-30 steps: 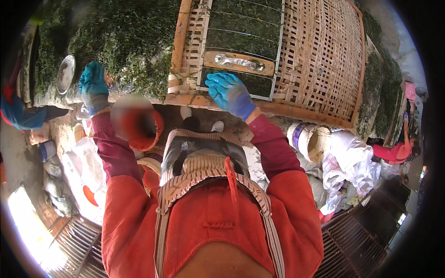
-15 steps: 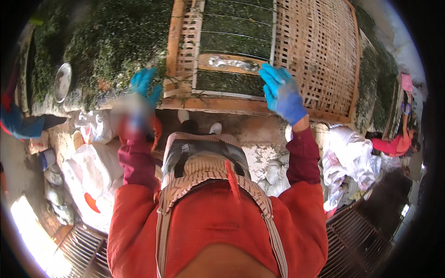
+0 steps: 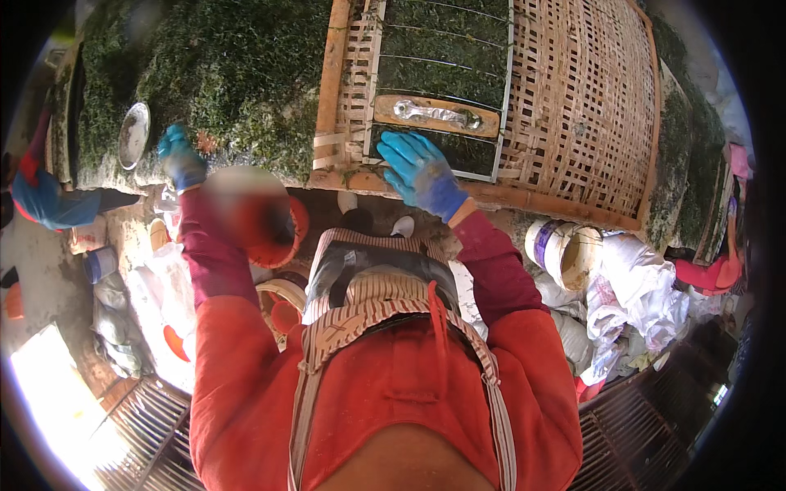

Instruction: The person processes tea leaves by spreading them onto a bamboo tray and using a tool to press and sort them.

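Since half a second ago my right hand (image 3: 422, 172) dropped onto the frame (image 3: 442, 151), fingers spread flat, gripping nothing; left hand (image 3: 180, 159) rests open on the greens (image 3: 213, 74). Pressing comes next, I judge.

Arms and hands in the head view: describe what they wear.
Both hands wear thin, bright blue gloves: the left hand and the right hand. Each forearm is covered by a dark maroon sleeve, snug at the wrist, which joins a looser orange-red top at the upper arm. No markings or cables show.
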`<action>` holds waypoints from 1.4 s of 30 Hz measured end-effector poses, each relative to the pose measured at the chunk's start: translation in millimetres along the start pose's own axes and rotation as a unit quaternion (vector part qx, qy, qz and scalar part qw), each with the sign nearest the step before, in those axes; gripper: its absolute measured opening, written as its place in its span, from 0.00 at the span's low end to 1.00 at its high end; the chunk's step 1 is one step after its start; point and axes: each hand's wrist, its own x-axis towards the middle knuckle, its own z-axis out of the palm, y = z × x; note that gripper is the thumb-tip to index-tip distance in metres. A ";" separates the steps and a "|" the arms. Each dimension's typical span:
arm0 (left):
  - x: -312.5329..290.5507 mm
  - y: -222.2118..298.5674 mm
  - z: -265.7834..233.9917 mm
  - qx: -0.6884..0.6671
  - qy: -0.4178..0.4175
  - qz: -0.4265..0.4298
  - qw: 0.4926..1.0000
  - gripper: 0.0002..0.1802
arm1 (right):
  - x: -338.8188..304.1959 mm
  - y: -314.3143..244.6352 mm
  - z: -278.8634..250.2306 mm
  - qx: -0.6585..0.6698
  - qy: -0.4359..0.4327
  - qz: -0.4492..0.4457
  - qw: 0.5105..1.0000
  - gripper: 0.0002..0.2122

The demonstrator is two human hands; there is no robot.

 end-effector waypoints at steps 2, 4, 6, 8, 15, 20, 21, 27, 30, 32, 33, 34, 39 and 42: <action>2.7 57.0 -45.0 -0.320 0.058 -0.304 0.896 0.25 | 14.0 -18.1 -13.4 -0.030 0.015 -0.008 0.999 0.25; -15.9 72.3 -51.2 -0.361 0.069 -0.333 0.868 0.27 | 28.7 -33.6 -6.0 -0.031 0.020 -0.030 0.999 0.24; -55.8 50.6 -1.9 -0.368 0.027 -0.212 0.905 0.23 | 40.3 -46.5 15.0 -0.020 0.021 -0.051 0.998 0.20; -94.3 102.9 0.2 -0.469 -0.046 -0.220 0.854 0.20 | 41.2 -43.5 41.5 -0.019 0.016 -0.027 0.999 0.12; -149.9 132.7 -6.2 -0.530 -0.085 -0.179 0.825 0.23 | 19.4 -13.2 -54.2 -0.045 0.137 0.047 0.988 0.07; -121.2 171.0 -6.7 -0.436 -0.055 -0.002 0.898 0.21 | -64.0 24.3 -119.7 -0.212 0.038 0.102 0.971 0.11; -111.0 199.6 -10.3 -0.427 -0.054 0.047 0.901 0.21 | -72.5 26.3 -116.1 -0.222 0.022 0.108 0.969 0.11; -92.2 376.6 -7.8 -0.285 -0.104 0.360 0.882 0.19 | -92.5 42.2 -91.7 -0.205 -0.003 0.135 0.969 0.13; -86.2 400.2 -3.2 -0.192 -0.123 0.420 0.878 0.14 | -82.0 57.6 -142.3 0.169 -0.071 0.440 0.879 0.17; -66.0 396.7 -24.8 -0.129 -0.091 0.449 0.879 0.15 | -101.1 74.7 -154.9 0.366 0.112 0.433 0.816 0.17; -59.2 400.2 -48.7 -0.128 -0.076 0.453 0.879 0.16 | -106.9 77.7 -157.8 0.243 0.177 0.391 0.870 0.16; -57.9 407.6 -74.0 -0.108 -0.042 0.456 0.882 0.16 | -111.4 79.7 -159.7 0.113 0.233 0.344 0.902 0.16; -88.7 381.8 -48.4 -0.310 -0.140 0.404 0.849 0.15 | -84.8 62.4 -133.7 0.024 0.324 0.277 0.904 0.15; -131.0 394.6 -26.1 -0.274 -0.192 0.432 0.838 0.10 | -42.9 58.7 -100.0 0.101 0.308 0.241 0.915 0.17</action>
